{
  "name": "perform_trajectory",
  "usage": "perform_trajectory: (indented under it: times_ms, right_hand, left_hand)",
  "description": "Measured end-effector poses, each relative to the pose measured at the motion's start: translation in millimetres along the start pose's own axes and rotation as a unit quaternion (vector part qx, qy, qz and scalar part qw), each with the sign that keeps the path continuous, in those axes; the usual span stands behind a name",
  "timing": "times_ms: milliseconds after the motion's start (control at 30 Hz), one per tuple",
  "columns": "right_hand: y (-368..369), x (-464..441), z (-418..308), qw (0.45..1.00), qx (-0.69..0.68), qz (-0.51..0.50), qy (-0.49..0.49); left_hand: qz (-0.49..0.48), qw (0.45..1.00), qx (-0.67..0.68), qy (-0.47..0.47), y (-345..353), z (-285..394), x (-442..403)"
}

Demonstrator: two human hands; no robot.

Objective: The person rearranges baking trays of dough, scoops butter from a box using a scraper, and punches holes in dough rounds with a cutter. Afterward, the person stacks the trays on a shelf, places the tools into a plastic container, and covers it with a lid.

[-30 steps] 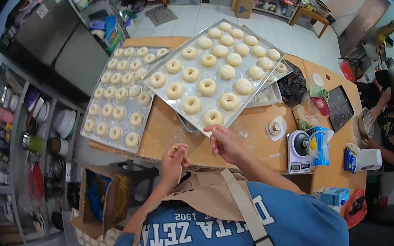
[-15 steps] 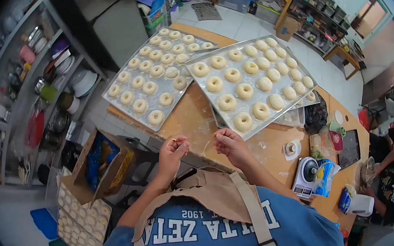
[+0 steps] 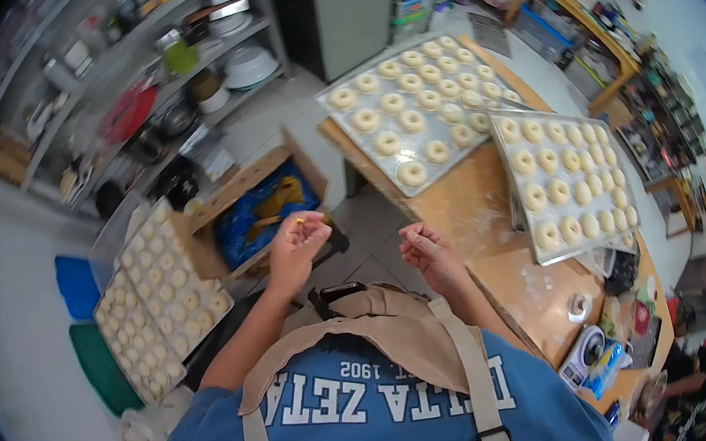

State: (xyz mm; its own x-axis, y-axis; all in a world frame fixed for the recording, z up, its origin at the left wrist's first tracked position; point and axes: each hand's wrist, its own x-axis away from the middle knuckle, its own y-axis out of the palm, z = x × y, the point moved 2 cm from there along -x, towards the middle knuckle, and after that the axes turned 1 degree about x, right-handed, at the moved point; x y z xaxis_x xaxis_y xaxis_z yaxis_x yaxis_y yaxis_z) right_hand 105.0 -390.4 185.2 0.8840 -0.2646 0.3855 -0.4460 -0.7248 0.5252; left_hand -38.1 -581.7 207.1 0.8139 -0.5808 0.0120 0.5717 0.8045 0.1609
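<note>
My left hand (image 3: 293,247) is in the air beside an open cardboard box (image 3: 300,163). Its fingers are pinched together, and a small yellow spot shows near the fingertips, too small to name. Inside the box, a blue plastic liner (image 3: 243,244) surrounds a yellow-brown mass. My right hand (image 3: 429,253) hovers at the near edge of the wooden table (image 3: 466,207), fingers curled in; whether they hold anything is hidden. On the table, one metal tray (image 3: 322,101) bears rows of ring-shaped dough pieces (image 3: 387,142). A second tray (image 3: 543,262) with similar dough rings overlaps it on the right.
Trays of smaller dough pieces (image 3: 156,280) stand low on the left, near a green lid (image 3: 104,361) and a blue lid (image 3: 79,286). Metal shelves (image 3: 259,26) with kitchenware line the back left. A kitchen scale (image 3: 583,358) sits on the right; beyond it, another person (image 3: 701,398) works.
My view has turned left, away from the trays and toward the cardboard box. Both hands moved with it and stay curled; the left is now by the box.
</note>
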Motion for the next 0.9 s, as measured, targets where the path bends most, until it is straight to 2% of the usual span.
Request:
perform_trajectory:
  times_ms: [100,200,233,267,333,433,533,633,667,733,867,900]
  right_hand:
    - [35.1,-28.0,26.7,0.994,0.105,-0.04,0.004]
    - [32.2,-61.6,40.0,0.943,0.324,-0.055,-0.054]
    - [36.1,-71.5,46.5,0.908,0.408,-0.042,-0.091]
    - [48.9,-77.4,48.4,0.858,0.481,-0.042,-0.174]
    - [68.5,-80.6,53.3,0.723,0.606,-0.035,-0.33]
    - [91.2,-92.9,54.1,0.689,0.654,-0.115,-0.291]
    - [97.9,-102.2,65.1,0.56,0.757,-0.145,-0.304]
    - [78.1,-135.9,89.7,0.504,0.817,-0.149,-0.237]
    - [74.3,-139.8,89.4,0.51,0.798,-0.155,-0.281]
    - [61.3,-159.7,94.6,0.509,0.791,-0.18,-0.287]
    - [67.4,-174.9,79.0,0.516,0.803,-0.19,-0.231]
    - [71.2,-181.7,77.2,0.503,0.815,-0.159,-0.239]
  left_hand:
    - [0.119,0.991,-0.041,0.051,-85.1,10.6,24.0]
    - [0.215,0.973,-0.044,0.067,-124.9,23.1,52.2]
    - [0.247,0.966,-0.042,0.065,-135.5,26.0,64.3]
    - [0.269,0.96,-0.055,0.057,-145.6,26.8,76.9]
    - [0.31,0.948,-0.073,0.031,-157.2,18.8,105.2]
    - [0.326,0.944,-0.047,0.021,-159.7,8.1,127.1]
    - [0.352,0.933,-0.053,0.047,-162.8,-4.0,142.8]
    - [0.375,0.913,-0.157,-0.005,-170.7,-3.4,155.5]
    - [0.378,0.904,-0.197,-0.02,-175.3,-6.2,155.4]
    - [0.381,0.881,-0.276,-0.052,-187.7,-18.5,151.1]
    - [0.361,0.903,-0.225,-0.053,-200.8,-43.3,132.5]
    - [0.353,0.907,-0.225,-0.052,-200.4,-48.1,126.6]
